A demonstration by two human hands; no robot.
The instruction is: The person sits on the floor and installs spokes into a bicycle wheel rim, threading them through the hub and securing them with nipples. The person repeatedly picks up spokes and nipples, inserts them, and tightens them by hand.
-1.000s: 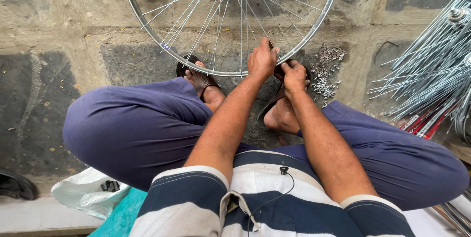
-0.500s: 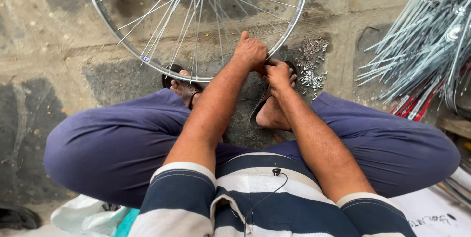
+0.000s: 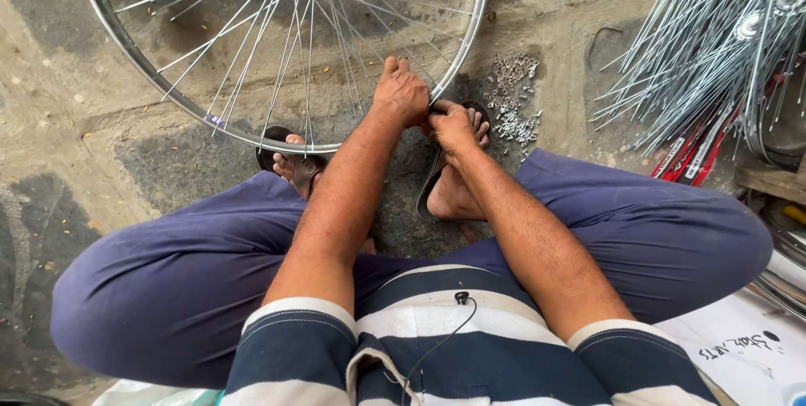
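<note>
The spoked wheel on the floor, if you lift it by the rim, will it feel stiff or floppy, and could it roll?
The spoked wheel would probably feel light for its size: a thin metal rim, bare spokes, no tyre. Held by the rim, where the left hand and right hand sit, it should stay fairly stiff, though single spokes likely flex. Stood on edge, it would probably roll.

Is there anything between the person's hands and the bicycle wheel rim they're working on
Nothing visible does. The left hand lies over the wheel rim at its lower right part, and the right hand is right beside it at the same spot. The pile of small metal nipples lies off to the right, clear of both.
</note>
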